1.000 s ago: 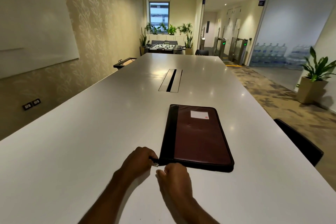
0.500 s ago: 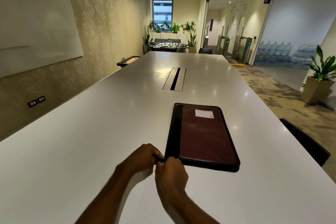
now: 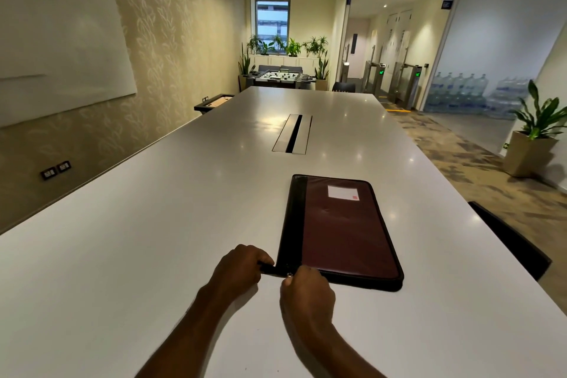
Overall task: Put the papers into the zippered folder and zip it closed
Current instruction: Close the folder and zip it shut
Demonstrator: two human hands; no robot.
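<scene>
A maroon zippered folder (image 3: 343, 230) with a black spine and a white label lies flat and closed on the white table (image 3: 153, 239). No papers are visible. My left hand (image 3: 239, 268) pinches the black tab at the folder's near left corner. My right hand (image 3: 306, 288) rests just right of it at the near edge, fingers closed on the small metal zipper pull (image 3: 288, 275).
A cable slot (image 3: 293, 137) is set into the table's middle, beyond the folder. A black chair (image 3: 512, 247) stands at the table's right edge. A potted plant (image 3: 534, 135) is on the floor at right. A whiteboard (image 3: 58, 40) hangs on the left wall.
My right hand has slid left along the folder's near edge to the corner beside my left hand. The view has shifted slightly.
</scene>
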